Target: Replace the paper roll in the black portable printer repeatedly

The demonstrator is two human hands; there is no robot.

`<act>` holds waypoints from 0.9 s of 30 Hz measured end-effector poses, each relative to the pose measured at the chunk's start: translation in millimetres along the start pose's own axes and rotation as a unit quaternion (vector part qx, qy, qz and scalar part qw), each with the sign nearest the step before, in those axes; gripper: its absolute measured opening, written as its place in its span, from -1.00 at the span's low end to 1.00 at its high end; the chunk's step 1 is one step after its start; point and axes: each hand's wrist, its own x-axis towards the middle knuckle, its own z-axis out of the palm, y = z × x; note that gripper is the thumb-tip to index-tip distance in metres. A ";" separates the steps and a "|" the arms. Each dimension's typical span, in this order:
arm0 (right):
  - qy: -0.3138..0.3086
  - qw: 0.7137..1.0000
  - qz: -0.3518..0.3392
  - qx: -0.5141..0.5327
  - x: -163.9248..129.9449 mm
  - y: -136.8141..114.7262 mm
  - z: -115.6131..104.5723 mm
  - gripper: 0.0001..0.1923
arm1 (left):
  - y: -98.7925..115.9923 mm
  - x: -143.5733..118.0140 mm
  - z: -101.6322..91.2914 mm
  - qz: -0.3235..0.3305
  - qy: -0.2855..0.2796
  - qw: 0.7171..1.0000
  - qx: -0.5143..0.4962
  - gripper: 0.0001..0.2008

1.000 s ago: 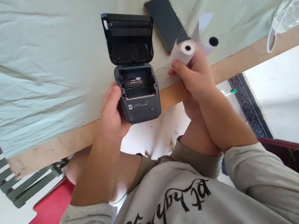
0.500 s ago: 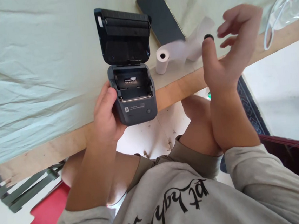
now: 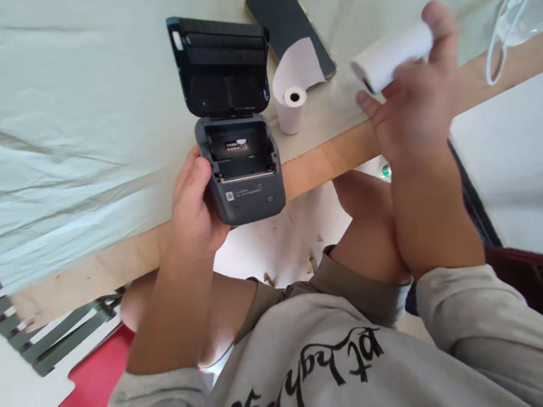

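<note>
My left hand point(image 3: 195, 207) is closed around the left side of a dark grey portable label printer point(image 3: 247, 199). The printer's black lid point(image 3: 222, 64) is raised, and its paper bay point(image 3: 241, 145) holds no roll. Over the table's right part, my right hand point(image 3: 417, 96) grips a white paper roll point(image 3: 394, 56) by its ends, between thumb and fingers; part of this hand is blurred. A smaller paper roll point(image 3: 290, 115) stands upright on the table just right of the printer, its loose end point(image 3: 301, 63) curling up in front of the phone.
A dark phone point(image 3: 287, 19) lies on the pale tablecloth point(image 3: 76, 120) behind the small roll. The table's wooden edge point(image 3: 330, 162) runs below the hands. At the right are a white cable point(image 3: 492, 57) and clear plastic point(image 3: 532, 15).
My right hand has taken hold of the larger paper roll and lifted it off the table, tilting it. The small roll's loose strip now curls upward. My left hand and the printer have hardly moved.
</note>
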 end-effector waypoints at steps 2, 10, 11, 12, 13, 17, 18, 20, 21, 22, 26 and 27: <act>0.013 0.994 0.067 0.085 3.1 -2.2 -1.4 -0.59 | -2.1 2.2 -3.7 0.010 -0.011 1.000 -0.022 -0.75; -0.030 0.983 -0.016 0.181 9.1 10.5 4.5 -0.47 | -5.2 5.1 -8.9 0.020 -0.010 0.999 -0.029 -0.75; -0.027 0.982 -0.003 0.187 13.4 16.7 4.3 -0.42 | -5.3 4.9 -9.0 0.020 -0.013 0.999 -0.032 -0.75; -0.008 0.982 0.017 0.190 18.2 22.7 3.6 -0.41 | -5.5 4.7 -9.2 0.021 -0.016 0.999 -0.036 -0.75; 0.004 0.981 0.049 0.185 22.9 27.8 2.6 -0.45 | -5.7 4.6 -9.5 0.022 -0.018 0.999 -0.039 -0.74; 0.020 0.979 0.137 0.152 29.9 33.6 -1.0 -0.57 | -6.0 4.8 -11.7 0.019 -0.031 0.998 -0.044 -0.74; 0.018 0.982 0.128 0.141 28.2 32.3 -1.0 -0.59 | -5.9 4.9 -12.1 0.018 -0.033 0.998 -0.043 -0.74; 0.007 0.988 0.099 0.116 23.7 30.3 -0.1 -0.59 | -5.8 5.0 -12.6 0.016 -0.031 0.999 -0.041 -0.74; 0.010 0.991 0.084 0.108 22.2 30.7 0.2 -0.55 | -5.7 5.0 -12.7 0.015 -0.031 0.999 -0.040 -0.74; 0.017 0.991 0.072 0.107 22.1 32.3 0.2 -0.51 | -5.7 4.9 -12.7 0.015 -0.031 0.999 -0.039 -0.74; 0.029 0.984 0.103 0.139 34.3 45.3 -7.0 -0.54 | -5.8 4.4 -12.7 0.025 -0.027 0.998 -0.045 -0.77; 0.018 0.983 0.117 0.142 37.8 46.9 -9.4 -0.57 | -5.8 4.3 -12.7 0.026 -0.026 0.998 -0.047 -0.77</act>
